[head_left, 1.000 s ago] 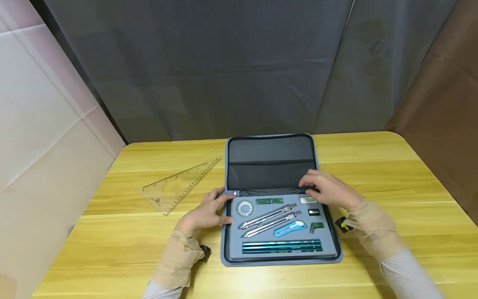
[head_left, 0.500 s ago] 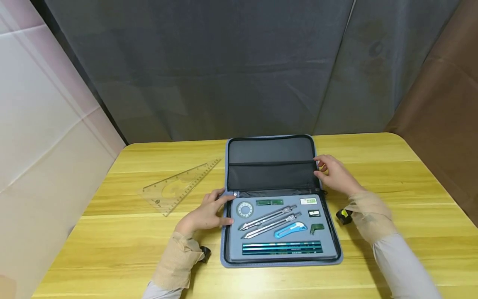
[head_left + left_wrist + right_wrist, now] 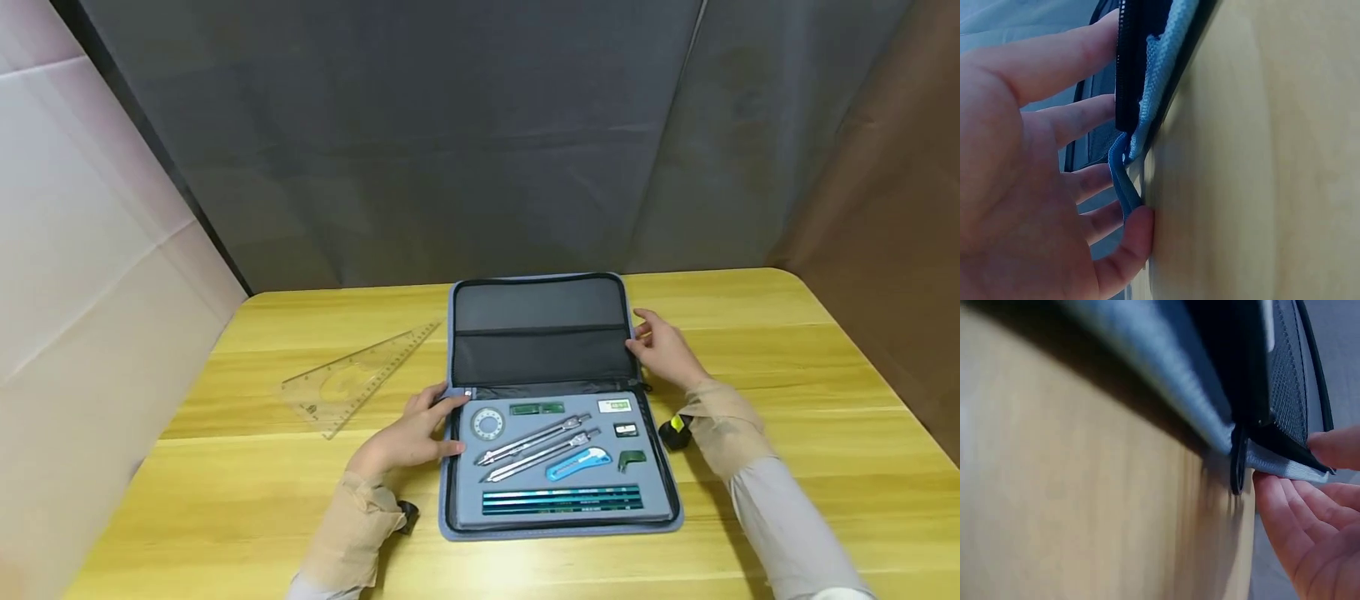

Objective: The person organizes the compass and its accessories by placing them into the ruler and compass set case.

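Note:
A zip-up drawing case (image 3: 562, 533) lies unfolded on the table, its dark-lined lid (image 3: 540, 304) flat at the back. Along its left edge rests my left hand (image 3: 408, 437), fingers mostly extended; the left wrist view shows them touching the zip border (image 3: 1124, 81) and a blue fabric loop (image 3: 1124, 181). My right hand (image 3: 666, 350) pinches the lid's right edge, thumb above and fingers underneath, as the right wrist view shows. Near it hangs a black zip pull (image 3: 1238, 462). Two compasses (image 3: 536, 454), a blue utility knife (image 3: 579, 463) and several pencils (image 3: 562, 500) sit in the grey insert.
A clear set square (image 3: 360, 375) lies on the wooden table (image 3: 225, 483) left of the case. The insert also bears a round white dial (image 3: 488, 424), an eraser (image 3: 614, 406) and a sharpener (image 3: 626, 429). A dark curtain (image 3: 450, 150) hangs behind.
My right hand has left the insert's back right corner, moved up and rightward, and taken the lid's right edge. The left hand stays at the left edge.

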A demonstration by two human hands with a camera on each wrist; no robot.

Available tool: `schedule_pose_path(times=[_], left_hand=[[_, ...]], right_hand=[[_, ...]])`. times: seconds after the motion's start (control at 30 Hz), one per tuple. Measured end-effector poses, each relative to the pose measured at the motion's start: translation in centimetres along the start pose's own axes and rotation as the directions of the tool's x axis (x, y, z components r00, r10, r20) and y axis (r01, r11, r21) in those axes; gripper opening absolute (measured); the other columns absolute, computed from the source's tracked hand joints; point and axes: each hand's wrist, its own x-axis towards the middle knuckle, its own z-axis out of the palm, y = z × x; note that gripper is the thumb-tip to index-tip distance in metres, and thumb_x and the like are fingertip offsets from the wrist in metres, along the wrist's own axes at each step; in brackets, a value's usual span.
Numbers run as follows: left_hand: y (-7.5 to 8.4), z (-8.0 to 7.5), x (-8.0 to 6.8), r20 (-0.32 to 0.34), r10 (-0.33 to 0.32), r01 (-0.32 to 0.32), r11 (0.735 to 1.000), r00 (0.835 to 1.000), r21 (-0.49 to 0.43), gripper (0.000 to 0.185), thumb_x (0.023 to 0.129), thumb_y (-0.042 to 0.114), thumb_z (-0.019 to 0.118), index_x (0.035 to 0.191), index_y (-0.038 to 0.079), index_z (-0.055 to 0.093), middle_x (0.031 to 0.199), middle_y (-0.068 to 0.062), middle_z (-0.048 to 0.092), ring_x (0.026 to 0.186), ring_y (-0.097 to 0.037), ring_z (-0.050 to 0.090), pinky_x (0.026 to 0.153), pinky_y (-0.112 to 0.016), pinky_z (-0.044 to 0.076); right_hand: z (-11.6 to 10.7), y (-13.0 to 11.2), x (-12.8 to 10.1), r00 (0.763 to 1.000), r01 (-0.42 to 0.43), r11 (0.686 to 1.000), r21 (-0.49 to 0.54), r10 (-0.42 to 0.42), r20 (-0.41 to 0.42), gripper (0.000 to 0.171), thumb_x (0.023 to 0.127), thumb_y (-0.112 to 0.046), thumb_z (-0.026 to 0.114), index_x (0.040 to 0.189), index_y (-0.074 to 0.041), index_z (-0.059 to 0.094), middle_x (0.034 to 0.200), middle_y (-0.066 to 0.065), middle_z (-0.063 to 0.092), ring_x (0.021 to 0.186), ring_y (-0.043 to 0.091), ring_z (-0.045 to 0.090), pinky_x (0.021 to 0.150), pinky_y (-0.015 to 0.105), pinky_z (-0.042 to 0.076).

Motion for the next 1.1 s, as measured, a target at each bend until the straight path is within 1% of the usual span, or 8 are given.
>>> schedule_pose_path(times=[0.13,0.27,0.4,0.67,0.73,0.9,1.0,1.1], left_hand=[[-0.4,-0.1,-0.3,-0.003,-0.001,0.001,1.000,1.000,0.024,0.062,0.084,0.030,0.064,0.138,0.014,0.039,0.148,-0.021,0.011,0.133,-0.039,0.014,0.100,-0.056,0.024],[-0.4,0.0,-0.1,0.006,0.019,-0.020,0.999,1.000,0.039,0.062,0.085,0.032,0.062,0.139,0.014,0.037,0.149,-0.021,0.009,0.133,-0.039,0.013,0.100,-0.056,0.024],[-0.4,-0.2,-0.2,-0.012,0.019,-0.018,0.998,1.000,0.060,0.061,0.084,0.030,0.064,0.138,0.013,0.039,0.148,-0.022,0.013,0.132,-0.040,0.014,0.100,-0.057,0.025],[-1.6,-0.8,-0.8,-0.086,0.042,-0.034,0.996,0.995,0.083,0.060,0.084,0.025,0.065,0.136,0.009,0.040,0.144,-0.026,0.022,0.129,-0.044,0.020,0.097,-0.059,0.028],[-2.2,-1.2,-1.1,-0.112,0.028,-0.018,0.996,0.993,0.093,0.061,0.083,0.025,0.065,0.136,0.007,0.040,0.142,-0.028,0.023,0.127,-0.046,0.021,0.096,-0.061,0.027],[-3.7,-2.6,-2.2,-0.175,-0.055,0.075,0.992,0.983,0.106,0.064,0.084,0.026,0.064,0.136,0.002,0.036,0.141,-0.032,0.019,0.127,-0.052,0.015,0.095,-0.067,0.020],[-4.5,-3.6,-3.1,-0.192,-0.102,0.120,0.989,0.976,0.087,0.067,0.086,0.028,0.061,0.138,-0.001,0.031,0.141,-0.035,0.013,0.126,-0.055,0.010,0.092,-0.070,0.019],[-5.3,-4.6,-4.0,-0.195,-0.124,0.140,0.987,0.973,0.073,0.069,0.088,0.031,0.058,0.138,-0.006,0.027,0.140,-0.038,0.010,0.123,-0.058,0.008,0.089,-0.072,0.018]], right_hand=[[0.5,0.1,0.4,1.000,-0.008,0.999,0.041,0.007,0.012,0.052,0.088,-0.004,0.053,0.133,0.011,0.032,0.103,0.025,0.052,0.090,0.035,0.056,0.075,0.041,0.047],[0.5,0.1,0.5,1.000,-0.025,0.998,0.060,0.025,0.006,0.052,0.087,-0.001,0.053,0.132,0.013,0.032,0.102,0.024,0.051,0.087,0.031,0.055,0.072,0.035,0.046],[0.5,0.1,0.7,0.999,-0.033,0.997,0.071,0.031,0.026,0.054,0.088,0.000,0.053,0.133,0.015,0.029,0.102,0.024,0.050,0.084,0.028,0.053,0.066,0.029,0.044],[0.6,0.1,1.1,1.000,-0.007,0.997,0.074,0.006,0.013,0.049,0.086,0.005,0.051,0.130,0.016,0.032,0.101,0.026,0.049,0.088,0.033,0.054,0.071,0.034,0.045],[0.5,0.2,1.1,1.000,-0.002,0.997,0.079,0.001,0.009,0.048,0.086,0.005,0.050,0.130,0.015,0.033,0.101,0.025,0.049,0.088,0.033,0.054,0.071,0.034,0.045],[0.4,0.5,1.0,1.000,0.006,0.997,0.077,-0.006,0.004,0.048,0.087,0.006,0.050,0.131,0.013,0.032,0.103,0.024,0.048,0.091,0.034,0.053,0.072,0.035,0.046],[0.3,0.6,0.8,1.000,0.011,0.997,0.077,-0.011,0.004,0.048,0.087,0.006,0.049,0.131,0.013,0.032,0.103,0.025,0.048,0.092,0.035,0.052,0.074,0.037,0.046],[0.1,0.6,0.7,1.000,0.015,0.997,0.077,-0.016,0.003,0.048,0.086,0.006,0.050,0.131,0.013,0.033,0.103,0.025,0.048,0.092,0.035,0.053,0.074,0.038,0.046]])
